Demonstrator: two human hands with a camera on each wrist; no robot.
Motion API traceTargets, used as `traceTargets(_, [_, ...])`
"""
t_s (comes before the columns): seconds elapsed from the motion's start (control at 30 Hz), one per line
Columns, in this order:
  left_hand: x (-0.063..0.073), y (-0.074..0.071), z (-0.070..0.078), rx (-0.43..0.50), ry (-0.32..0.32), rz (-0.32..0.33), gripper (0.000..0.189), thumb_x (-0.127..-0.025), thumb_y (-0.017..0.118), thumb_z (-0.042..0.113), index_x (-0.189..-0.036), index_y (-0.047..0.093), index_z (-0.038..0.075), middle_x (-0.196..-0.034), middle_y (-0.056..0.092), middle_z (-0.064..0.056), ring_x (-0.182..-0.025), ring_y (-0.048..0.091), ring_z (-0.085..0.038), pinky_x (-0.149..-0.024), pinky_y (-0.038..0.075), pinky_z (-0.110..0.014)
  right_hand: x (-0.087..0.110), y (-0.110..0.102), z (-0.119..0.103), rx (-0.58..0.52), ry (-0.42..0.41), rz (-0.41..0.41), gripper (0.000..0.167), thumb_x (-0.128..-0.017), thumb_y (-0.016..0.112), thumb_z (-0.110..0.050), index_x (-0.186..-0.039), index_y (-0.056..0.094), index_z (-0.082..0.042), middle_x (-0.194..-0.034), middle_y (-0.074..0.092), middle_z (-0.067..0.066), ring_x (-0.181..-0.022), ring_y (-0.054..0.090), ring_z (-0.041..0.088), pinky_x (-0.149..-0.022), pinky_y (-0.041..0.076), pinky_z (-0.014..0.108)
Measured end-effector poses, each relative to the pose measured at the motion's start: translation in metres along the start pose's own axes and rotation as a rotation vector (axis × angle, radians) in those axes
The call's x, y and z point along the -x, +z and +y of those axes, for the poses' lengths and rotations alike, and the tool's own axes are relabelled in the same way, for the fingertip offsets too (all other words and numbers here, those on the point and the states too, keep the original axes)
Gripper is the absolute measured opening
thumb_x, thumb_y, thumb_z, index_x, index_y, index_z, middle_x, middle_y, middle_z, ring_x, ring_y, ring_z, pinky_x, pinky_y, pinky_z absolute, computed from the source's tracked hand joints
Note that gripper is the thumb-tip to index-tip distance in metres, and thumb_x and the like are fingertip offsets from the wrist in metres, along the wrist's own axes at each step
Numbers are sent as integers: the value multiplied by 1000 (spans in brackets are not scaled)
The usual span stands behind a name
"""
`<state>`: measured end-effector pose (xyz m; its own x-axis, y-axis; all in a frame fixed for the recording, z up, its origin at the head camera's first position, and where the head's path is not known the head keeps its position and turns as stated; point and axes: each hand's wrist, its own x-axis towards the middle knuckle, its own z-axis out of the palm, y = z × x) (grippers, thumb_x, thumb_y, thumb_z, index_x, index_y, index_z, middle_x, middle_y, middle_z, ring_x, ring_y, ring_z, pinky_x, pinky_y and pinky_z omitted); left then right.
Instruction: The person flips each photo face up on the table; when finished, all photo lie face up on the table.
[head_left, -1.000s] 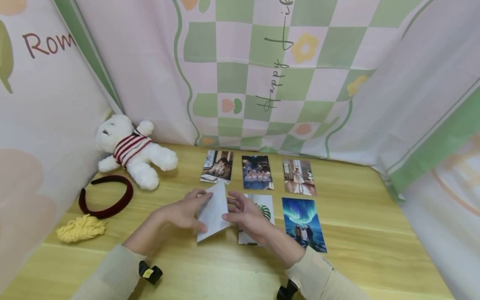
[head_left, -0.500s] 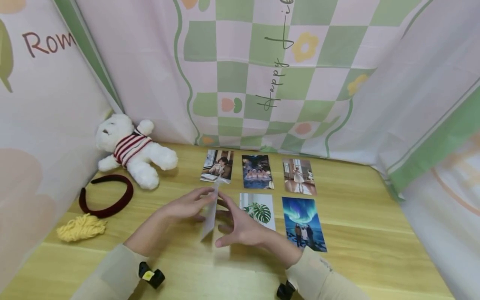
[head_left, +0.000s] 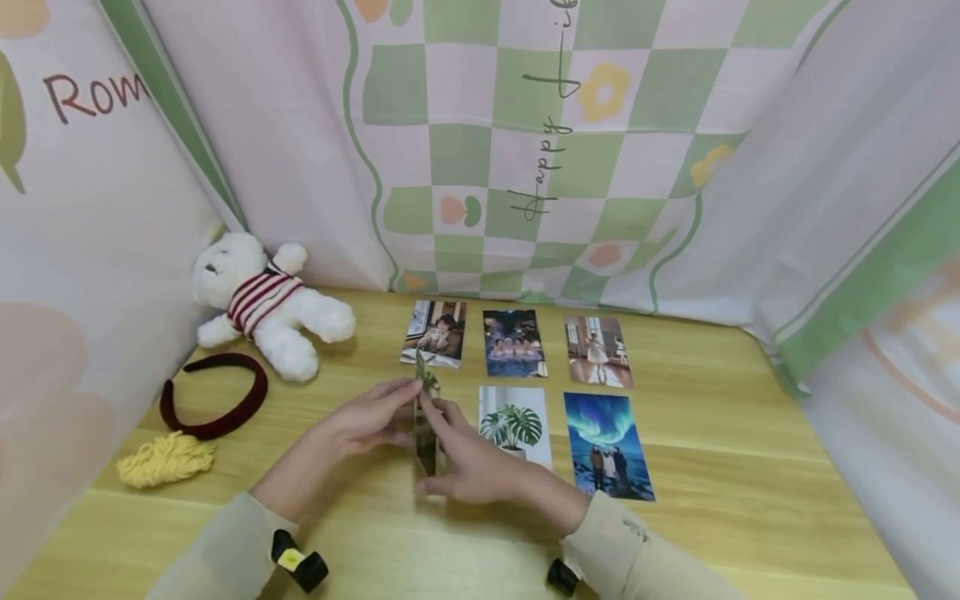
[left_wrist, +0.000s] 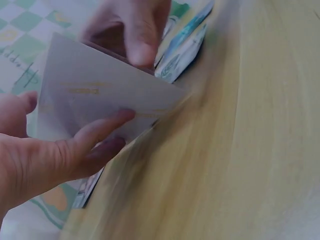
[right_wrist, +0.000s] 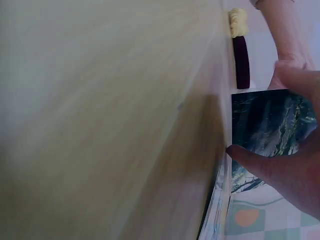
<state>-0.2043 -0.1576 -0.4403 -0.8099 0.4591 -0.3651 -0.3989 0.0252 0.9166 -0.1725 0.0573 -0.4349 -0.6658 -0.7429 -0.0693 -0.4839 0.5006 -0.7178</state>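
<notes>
A photo card (head_left: 425,429) stands nearly upright between my hands, seen almost edge-on in the head view. Its dark forest-like picture (right_wrist: 260,122) shows in the right wrist view, its pale back (left_wrist: 75,75) in the left wrist view. Whether more cards lie behind it, I cannot tell. My left hand (head_left: 367,421) holds it from the left, fingers (left_wrist: 102,132) against the back. From the right, my right hand (head_left: 476,462) grips it, thumb at the near edge. Right of the hands lie a plant photo (head_left: 516,417) and an aurora photo (head_left: 607,442).
Behind the hands lies a row of photos: a seated person (head_left: 435,333), a pool group (head_left: 515,343), a white dress (head_left: 597,350). A white teddy bear (head_left: 270,304), dark red headband (head_left: 255,400) and yellow yarn (head_left: 165,460) sit left. A patterned curtain (head_left: 517,167) backs the table.
The photo card, earlier with its white back tilted towards the head camera, has turned nearly upright so its picture side shows. My right hand has closed in around it; the laid-out photos stay put.
</notes>
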Motion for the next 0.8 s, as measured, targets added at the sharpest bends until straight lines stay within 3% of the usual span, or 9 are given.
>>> traceTargets(0.17, [4, -11, -4, 84, 3, 17, 71, -110, 49, 38, -161, 24, -4, -135, 64, -11, -118, 66, -17, -106, 59, -38, 0, 1, 2, 176, 10, -45, 113, -92, 78, -25, -168, -6, -23, -176, 5, 19, -159, 26, 42, -126, 37, 54])
traceTargets(0.27, [6, -15, -5, 122, 18, 28, 69, -110, 49, 29, -163, 20, -2, -121, 70, -4, -108, 69, -14, -101, 62, -36, 1, -1, 2, 245, -14, -77, 105, -96, 74, -23, -168, -1, -20, -176, 3, 20, -160, 24, 42, -128, 34, 54])
traceTargets(0.47, [8, -20, -4, 171, 42, 66, 70, -108, 52, 13, -164, 13, -2, -114, 74, -4, -101, 73, -14, -97, 64, -35, 3, -3, 2, 344, -38, -124, 97, -98, 71, -23, -168, 5, -18, -175, 3, 20, -160, 27, 39, -130, 31, 47])
traceTargets(0.57, [10, -22, -5, 160, 51, 105, 72, -106, 52, 7, -164, 11, -4, -117, 73, -10, -98, 73, -13, -95, 64, -33, 4, -3, 2, 374, -39, -133, 92, -98, 71, -24, -168, 10, -20, -175, 8, 20, -159, 27, 39, -130, 32, 47])
traceTargets(0.63, [11, -23, -6, 119, 54, 144, 71, -105, 52, 4, -163, 13, -5, -127, 70, -21, -95, 73, -11, -92, 65, -31, 4, -3, 2, 401, -42, -138, 89, -99, 70, -26, -168, 14, -20, -174, 12, 19, -160, 26, 39, -130, 32, 48])
traceTargets(0.7, [12, -23, -7, 66, 55, 186, 69, -105, 52, 2, -163, 15, -6, -139, 60, -33, -93, 72, -9, -89, 65, -28, 4, -3, 2, 427, -49, -142, 85, -100, 69, -29, -167, 18, -21, -174, 15, 19, -160, 27, 39, -130, 32, 48])
traceTargets(0.8, [11, -24, -10, -29, 45, 280, 65, -103, 54, 0, -161, 24, -5, -153, 45, -38, -93, 72, -8, -83, 65, -24, 4, -1, 2, 469, -60, -150, 81, -100, 67, -32, -167, 21, -23, -173, 20, 17, -159, 29, 40, -129, 33, 49])
